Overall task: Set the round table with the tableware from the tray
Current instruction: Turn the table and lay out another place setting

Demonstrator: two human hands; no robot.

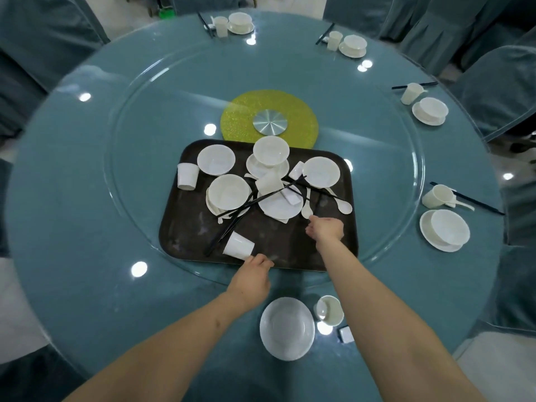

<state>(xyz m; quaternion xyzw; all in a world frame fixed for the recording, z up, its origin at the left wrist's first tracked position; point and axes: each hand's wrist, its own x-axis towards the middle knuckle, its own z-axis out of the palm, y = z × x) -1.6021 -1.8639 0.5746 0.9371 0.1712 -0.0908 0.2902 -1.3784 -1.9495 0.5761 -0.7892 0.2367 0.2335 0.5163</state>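
The tray (pixel 185 227) sits on the glass ring of the round table (pixel 87 175), close to the person, so both hands can reach it. It holds a jumble of white bowls, plates, cups, spoons and black chopsticks (pixel 232 224). Four places along the far and right edge look done, each with a bowl on a plate, a cup and chopsticks. The near place has only a bowl (pixel 287 327), a cup (pixel 329 310) and a small white rest (pixel 346 334), so I think it needs a spoon and chopsticks next.

The left hand (pixel 252 278) rests at the near edge of the tray, fingers loosely bent, just touching a tipped cup (pixel 238 245). It may be steadying the tray. The right hand (pixel 326 229) reaches in with fingers a little spread, tips just beside a spoon (pixel 306 210), holding nothing yet
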